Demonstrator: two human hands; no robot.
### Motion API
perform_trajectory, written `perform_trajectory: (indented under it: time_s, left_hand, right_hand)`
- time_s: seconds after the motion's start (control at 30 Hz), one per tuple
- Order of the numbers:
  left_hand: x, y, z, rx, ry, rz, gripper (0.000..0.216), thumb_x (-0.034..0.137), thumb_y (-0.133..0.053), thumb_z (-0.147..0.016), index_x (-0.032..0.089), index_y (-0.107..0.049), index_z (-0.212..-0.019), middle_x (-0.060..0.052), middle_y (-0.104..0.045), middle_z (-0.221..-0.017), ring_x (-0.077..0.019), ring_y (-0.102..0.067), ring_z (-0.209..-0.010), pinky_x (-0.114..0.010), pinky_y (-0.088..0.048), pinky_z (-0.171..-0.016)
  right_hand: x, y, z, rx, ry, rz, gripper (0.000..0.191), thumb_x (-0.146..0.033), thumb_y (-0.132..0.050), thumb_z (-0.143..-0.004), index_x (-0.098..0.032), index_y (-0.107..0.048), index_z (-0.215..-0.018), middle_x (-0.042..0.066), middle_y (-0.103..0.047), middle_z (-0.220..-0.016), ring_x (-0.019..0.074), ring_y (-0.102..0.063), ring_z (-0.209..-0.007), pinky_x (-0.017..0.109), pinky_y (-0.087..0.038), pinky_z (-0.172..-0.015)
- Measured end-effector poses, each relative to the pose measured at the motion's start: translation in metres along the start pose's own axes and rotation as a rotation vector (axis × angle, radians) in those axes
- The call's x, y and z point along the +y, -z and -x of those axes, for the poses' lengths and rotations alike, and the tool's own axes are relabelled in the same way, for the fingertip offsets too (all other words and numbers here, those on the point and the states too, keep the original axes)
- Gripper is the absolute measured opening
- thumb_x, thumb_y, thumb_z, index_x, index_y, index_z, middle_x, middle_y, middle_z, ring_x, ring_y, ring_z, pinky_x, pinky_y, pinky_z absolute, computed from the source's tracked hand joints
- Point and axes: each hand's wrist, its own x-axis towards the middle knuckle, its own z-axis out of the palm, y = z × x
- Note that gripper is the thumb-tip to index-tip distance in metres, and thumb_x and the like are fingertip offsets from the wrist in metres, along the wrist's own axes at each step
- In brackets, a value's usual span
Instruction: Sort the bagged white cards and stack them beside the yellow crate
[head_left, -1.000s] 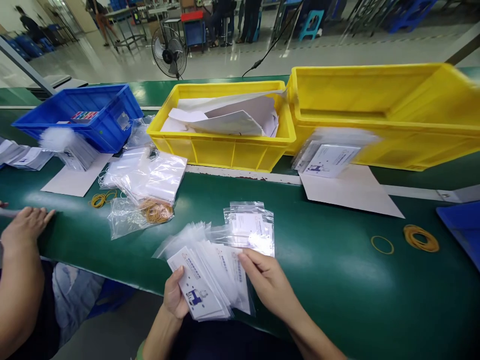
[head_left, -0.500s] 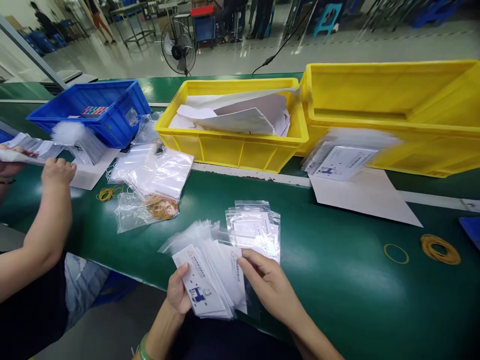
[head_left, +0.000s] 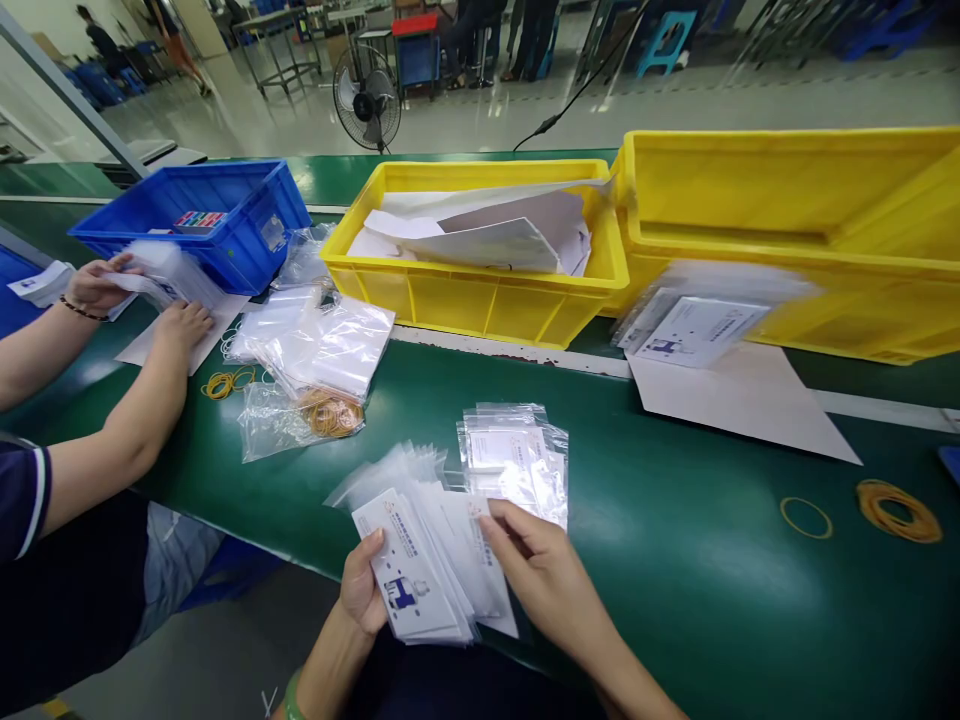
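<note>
My left hand (head_left: 365, 585) is closed around a fanned stack of bagged booklets (head_left: 409, 575), thumb on top. They are white, printed with a dark blue scooter-like picture, each in a clear plastic bag. At the right side of the fan, my right hand (head_left: 536, 560) pinches one bagged booklet (head_left: 484, 540) between thumb and fingers. Just behind the hands lies a pile of bagged booklets (head_left: 517, 455) on the green table (head_left: 675, 520).
Yellow bins (head_left: 480, 305) and a blue bin (head_left: 255, 230) line the back. Bagged booklets (head_left: 697, 325) rest on white card (head_left: 739, 400) at right. Rubber bands (head_left: 898, 512) lie at right, plastic bags (head_left: 337, 345) at left. A co-worker's arms (head_left: 127, 430) handle bags at far left.
The co-worker's hands have moved right onto the stack of bags by the blue bin. My hands keep nearly the same hold; the view has shifted slightly.
</note>
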Motion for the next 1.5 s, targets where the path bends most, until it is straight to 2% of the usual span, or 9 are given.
perform_trajectory:
  time_s: [0.3, 0.5, 0.63, 0.8, 0.93, 1.03, 1.23, 1.4, 1.5]
  left_hand:
    - [0.005, 0.003, 0.002, 0.005, -0.025, 0.008, 0.029, 0.017, -0.05, -0.093, 0.016, -0.073, -0.112, -0.008, -0.073, -0.113, -0.0254, -0.067, -0.109, -0.039, -0.047, -0.106]
    - [0.002, 0.001, 0.003, 0.017, -0.001, -0.002, 0.029, 0.019, -0.052, -0.093, 0.016, -0.072, -0.113, -0.008, -0.072, -0.115, -0.0261, -0.067, -0.11, -0.04, -0.044, -0.108]
    - [0.007, 0.0, 0.005, -0.037, -0.023, -0.01, 0.03, 0.02, -0.049, -0.095, 0.018, -0.072, -0.113, -0.007, -0.071, -0.116, -0.0256, -0.066, -0.111, -0.039, -0.045, -0.108]
    - [0.005, -0.001, 0.002, -0.038, -0.045, 0.017, 0.03, 0.019, -0.049, -0.095, 0.016, -0.071, -0.115, -0.008, -0.071, -0.117, -0.0235, -0.066, -0.111, -0.035, -0.047, -0.106]
    - [0.002, -0.003, 0.002, -0.016, -0.022, 0.034, 0.029, 0.02, -0.052, -0.094, 0.013, -0.071, -0.114, -0.008, -0.071, -0.116, -0.0237, -0.067, -0.11, -0.033, -0.048, -0.105]
    - [0.004, 0.0, 0.005, 0.003, -0.027, 0.037, 0.027, 0.018, -0.054, -0.092, 0.014, -0.072, -0.112, -0.008, -0.072, -0.114, -0.0238, -0.068, -0.107, -0.034, -0.048, -0.105]
    - [0.005, 0.008, 0.007, 0.118, -0.013, 0.015, 0.025, 0.018, -0.057, -0.089, 0.015, -0.074, -0.108, -0.01, -0.074, -0.11, -0.0274, -0.069, -0.105, -0.043, -0.045, -0.107]
    - [-0.001, 0.007, 0.006, 0.162, -0.003, 0.009, 0.028, 0.021, -0.058, -0.088, 0.012, -0.073, -0.11, -0.011, -0.074, -0.111, -0.0294, -0.067, -0.109, -0.046, -0.042, -0.11]
    - [0.002, 0.006, 0.008, 0.158, -0.02, 0.029, 0.026, 0.019, -0.056, -0.089, 0.013, -0.073, -0.108, -0.01, -0.074, -0.109, -0.0268, -0.069, -0.105, -0.042, -0.045, -0.107]
  right_hand:
    - [0.014, 0.02, -0.01, 0.424, -0.031, 0.233, 0.058, -0.052, -0.052, -0.089, -0.022, -0.047, -0.138, 0.015, -0.055, -0.134, 0.0322, -0.055, -0.115, 0.036, -0.053, -0.073]
    - [-0.001, 0.0, -0.006, 0.057, 0.003, -0.022, 0.043, -0.049, -0.045, -0.094, -0.02, -0.055, -0.064, 0.0, -0.05, -0.059, 0.0143, -0.048, -0.055, 0.025, -0.042, -0.051]
    - [0.009, 0.031, -0.012, 0.226, -0.117, -0.037, 0.039, -0.054, -0.051, -0.091, -0.019, -0.064, -0.08, 0.002, -0.058, -0.067, 0.0172, -0.054, -0.06, 0.026, -0.045, -0.053]
    - [0.014, 0.018, -0.013, 0.414, -0.007, 0.208, 0.055, -0.052, -0.052, -0.09, -0.021, -0.05, -0.134, 0.014, -0.057, -0.131, 0.0314, -0.054, -0.118, 0.039, -0.051, -0.087]
    - [0.003, -0.005, -0.004, 0.007, 0.014, 0.062, 0.037, -0.046, -0.043, -0.096, -0.018, -0.067, -0.089, 0.004, -0.066, -0.076, 0.0194, -0.063, -0.071, 0.027, -0.051, -0.063]
    - [0.003, 0.009, -0.002, 0.115, -0.018, 0.011, 0.038, -0.047, -0.045, -0.095, -0.018, -0.067, -0.083, 0.001, -0.061, -0.065, 0.0158, -0.057, -0.058, 0.024, -0.046, -0.052]
    - [0.008, 0.023, -0.008, 0.476, -0.013, 0.243, 0.059, -0.051, -0.053, -0.09, -0.02, -0.047, -0.139, 0.016, -0.054, -0.137, 0.0318, -0.058, -0.116, 0.035, -0.057, -0.071]
    - [-0.001, -0.006, -0.004, 0.047, 0.06, 0.147, 0.034, -0.043, -0.045, -0.096, -0.02, -0.069, -0.092, 0.004, -0.068, -0.076, 0.0177, -0.063, -0.066, 0.026, -0.052, -0.058]
    - [0.002, 0.007, -0.004, 0.122, 0.007, 0.083, 0.036, -0.045, -0.047, -0.095, -0.018, -0.067, -0.082, 0.001, -0.062, -0.063, 0.0154, -0.058, -0.056, 0.024, -0.049, -0.05]
